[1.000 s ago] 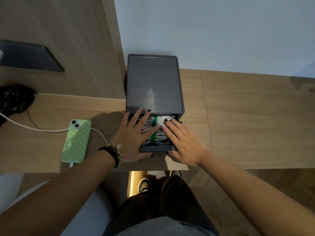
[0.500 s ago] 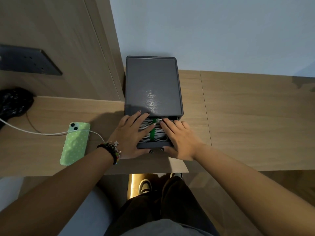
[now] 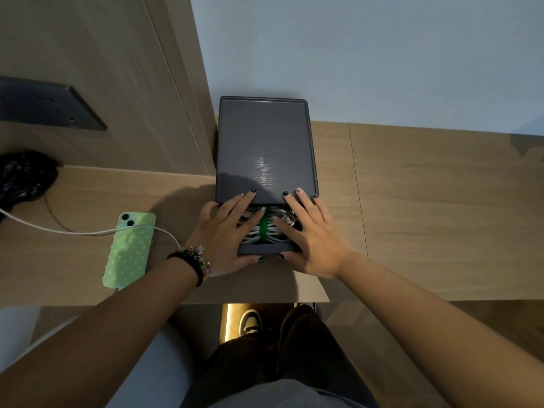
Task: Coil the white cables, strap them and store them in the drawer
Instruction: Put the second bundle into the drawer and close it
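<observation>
With my left hand (image 3: 223,237) and right hand (image 3: 312,237) flat, fingers straight, I press the white cables (image 3: 262,229) down in the drawer (image 3: 265,249) at centre frame; its long axis runs up-frame into the grey box (image 3: 265,148), thumbs on its front.

Your widest free room is the bare desk (image 3: 441,207) at the right of the frame. At center, the grey box (image 3: 266,148) blocks the way back, against the wall (image 3: 368,54). At left, the green phone (image 3: 129,248) and its white charging cable (image 3: 73,231) lie across the surface, with the wooden panel (image 3: 103,69) closing off the upper left.
</observation>
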`<state>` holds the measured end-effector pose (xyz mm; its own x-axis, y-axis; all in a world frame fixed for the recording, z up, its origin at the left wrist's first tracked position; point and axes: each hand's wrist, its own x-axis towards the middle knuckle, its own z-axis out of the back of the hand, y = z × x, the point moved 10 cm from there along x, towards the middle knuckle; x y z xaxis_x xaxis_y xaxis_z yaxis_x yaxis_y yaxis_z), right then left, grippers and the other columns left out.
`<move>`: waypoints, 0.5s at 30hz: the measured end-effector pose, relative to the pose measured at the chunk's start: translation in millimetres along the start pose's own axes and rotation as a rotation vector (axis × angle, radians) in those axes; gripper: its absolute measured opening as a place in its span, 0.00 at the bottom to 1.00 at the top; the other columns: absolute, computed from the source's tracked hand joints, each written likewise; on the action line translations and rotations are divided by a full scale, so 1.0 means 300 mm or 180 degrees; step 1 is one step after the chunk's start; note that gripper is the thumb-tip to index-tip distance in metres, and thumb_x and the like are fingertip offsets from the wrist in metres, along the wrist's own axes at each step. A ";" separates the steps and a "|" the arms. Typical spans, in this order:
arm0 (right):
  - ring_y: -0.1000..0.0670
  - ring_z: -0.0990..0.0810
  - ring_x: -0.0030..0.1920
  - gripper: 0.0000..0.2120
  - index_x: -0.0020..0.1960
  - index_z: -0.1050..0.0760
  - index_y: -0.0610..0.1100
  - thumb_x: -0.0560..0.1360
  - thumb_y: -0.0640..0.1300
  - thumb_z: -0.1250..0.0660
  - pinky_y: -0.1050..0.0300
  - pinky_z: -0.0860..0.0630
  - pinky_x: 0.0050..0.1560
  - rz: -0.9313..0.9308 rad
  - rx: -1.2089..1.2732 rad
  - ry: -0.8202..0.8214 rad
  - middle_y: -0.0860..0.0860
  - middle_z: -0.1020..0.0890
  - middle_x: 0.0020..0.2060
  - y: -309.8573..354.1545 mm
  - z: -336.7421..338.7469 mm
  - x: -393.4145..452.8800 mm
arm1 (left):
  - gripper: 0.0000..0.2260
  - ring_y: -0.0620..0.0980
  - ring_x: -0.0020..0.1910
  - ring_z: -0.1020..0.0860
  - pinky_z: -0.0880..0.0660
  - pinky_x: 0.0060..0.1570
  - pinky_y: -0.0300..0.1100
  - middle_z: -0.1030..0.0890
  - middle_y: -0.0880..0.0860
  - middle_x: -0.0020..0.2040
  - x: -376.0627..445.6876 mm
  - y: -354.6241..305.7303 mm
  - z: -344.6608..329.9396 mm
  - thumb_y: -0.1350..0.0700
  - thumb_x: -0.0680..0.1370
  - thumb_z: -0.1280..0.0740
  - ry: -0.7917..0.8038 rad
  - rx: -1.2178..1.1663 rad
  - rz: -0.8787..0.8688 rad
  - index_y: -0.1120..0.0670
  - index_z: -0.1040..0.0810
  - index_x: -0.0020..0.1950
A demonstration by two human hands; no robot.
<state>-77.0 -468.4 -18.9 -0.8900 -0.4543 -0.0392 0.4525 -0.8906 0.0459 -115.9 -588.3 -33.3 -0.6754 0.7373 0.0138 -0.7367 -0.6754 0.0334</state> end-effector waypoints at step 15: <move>0.36 0.23 0.60 0.26 0.66 0.27 0.34 0.75 0.51 0.36 0.44 0.25 0.56 -0.0207 0.0464 -0.1062 0.40 0.21 0.59 -0.059 0.079 0.049 | 0.30 0.53 0.57 0.30 0.38 0.55 0.51 0.23 0.54 0.64 0.035 0.027 0.046 0.39 0.75 0.40 -0.1217 -0.0189 0.0129 0.55 0.33 0.71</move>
<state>-99.4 -458.9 3.5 -0.8967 -0.3429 0.2800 0.4032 -0.8938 0.1966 -128.4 -585.9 -19.2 -0.6508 0.6538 0.3860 -0.7180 -0.6953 -0.0327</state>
